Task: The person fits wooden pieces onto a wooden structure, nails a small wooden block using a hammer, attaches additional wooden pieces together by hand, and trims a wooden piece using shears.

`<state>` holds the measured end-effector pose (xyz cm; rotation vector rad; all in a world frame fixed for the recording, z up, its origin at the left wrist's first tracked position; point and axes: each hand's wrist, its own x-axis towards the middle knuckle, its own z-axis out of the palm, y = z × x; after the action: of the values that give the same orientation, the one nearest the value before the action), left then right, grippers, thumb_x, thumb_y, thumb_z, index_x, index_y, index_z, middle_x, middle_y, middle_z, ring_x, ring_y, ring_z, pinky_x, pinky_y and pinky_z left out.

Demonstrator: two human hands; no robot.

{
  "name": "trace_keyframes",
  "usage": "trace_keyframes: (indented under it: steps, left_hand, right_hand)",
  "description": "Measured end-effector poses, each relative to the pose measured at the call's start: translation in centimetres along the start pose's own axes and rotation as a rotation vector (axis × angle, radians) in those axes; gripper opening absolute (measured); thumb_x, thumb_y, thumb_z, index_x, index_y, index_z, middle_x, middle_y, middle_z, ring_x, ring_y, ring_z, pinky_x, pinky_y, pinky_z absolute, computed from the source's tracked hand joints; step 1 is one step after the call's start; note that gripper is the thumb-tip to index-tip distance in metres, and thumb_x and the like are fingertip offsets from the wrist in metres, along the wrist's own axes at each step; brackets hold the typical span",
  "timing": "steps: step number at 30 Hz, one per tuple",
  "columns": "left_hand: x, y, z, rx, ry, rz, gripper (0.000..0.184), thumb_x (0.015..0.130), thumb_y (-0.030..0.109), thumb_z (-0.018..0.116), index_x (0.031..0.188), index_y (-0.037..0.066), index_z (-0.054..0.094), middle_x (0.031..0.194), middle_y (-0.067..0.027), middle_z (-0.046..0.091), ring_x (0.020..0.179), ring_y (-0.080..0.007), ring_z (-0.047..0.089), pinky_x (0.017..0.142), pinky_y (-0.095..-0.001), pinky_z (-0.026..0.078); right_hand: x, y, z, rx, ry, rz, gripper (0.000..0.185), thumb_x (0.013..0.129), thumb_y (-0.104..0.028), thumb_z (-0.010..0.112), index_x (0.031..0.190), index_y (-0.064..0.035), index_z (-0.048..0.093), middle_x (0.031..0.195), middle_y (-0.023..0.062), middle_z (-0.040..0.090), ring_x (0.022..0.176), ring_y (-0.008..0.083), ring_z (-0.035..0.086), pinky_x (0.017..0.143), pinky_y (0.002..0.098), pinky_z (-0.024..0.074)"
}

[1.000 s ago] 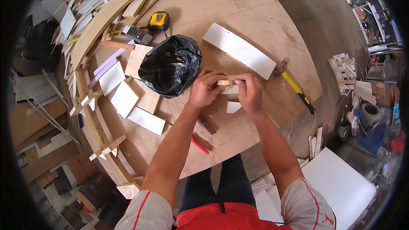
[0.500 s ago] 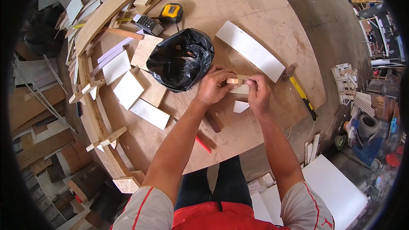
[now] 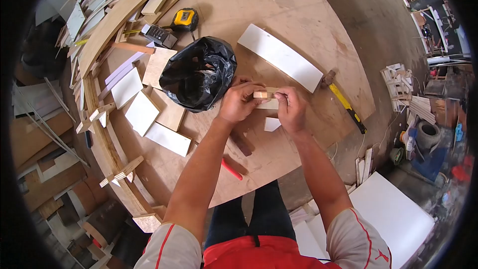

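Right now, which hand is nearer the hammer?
Right. The right hand is left of the hammer; the left hand is farther left, beside the bag.

We've got a small pale-tan wooden block (image 3: 260, 95) at centre. Off it: black plastic bag (image 3: 174, 92) 9:30, yellow-and-black tape measure (image 3: 184, 18) 10:30, plain white rectangular board (image 3: 280, 59) 1 o'clock, yellow-and-black hammer handle (image 3: 345, 105) 3, slim red handle (image 3: 232, 170) 7. Grey fabric sleeves (image 3: 354, 241), 5 and 7, red-striped.
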<state>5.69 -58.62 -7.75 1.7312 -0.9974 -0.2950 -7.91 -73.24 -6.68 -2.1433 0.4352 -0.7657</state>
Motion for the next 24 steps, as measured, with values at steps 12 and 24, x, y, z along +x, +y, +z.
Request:
trace_keyframes:
  steps: [12,24]
  left_hand:
    - [0.2,-0.3,-0.1,-0.017,-0.016,0.018,0.032,0.076,0.012,0.089,0.106,0.009,0.078,0.114,-0.0049,0.078,0.108,-0.0338,0.065,0.096,-0.0411,0.054]
    - [0.2,-0.2,0.0,-0.032,-0.019,-0.002,0.031,0.077,0.014,0.091,0.104,0.008,0.079,0.11,-0.0081,0.079,0.105,-0.0314,0.068,0.102,-0.0431,0.051]
  right_hand:
    - [0.7,-0.3,0.1,-0.08,-0.007,-0.137,0.008,0.09,0.0,0.069,0.096,-0.0034,0.066,0.088,0.0156,0.07,0.079,0.0376,0.069,0.069,0.0459,0.0541]
    - [1.2,-0.4,0.0,-0.126,-0.035,-0.262,0.011,0.083,0.003,0.069,0.092,-0.0032,0.065,0.086,0.0133,0.07,0.079,0.0358,0.069,0.067,0.0445,0.0548]
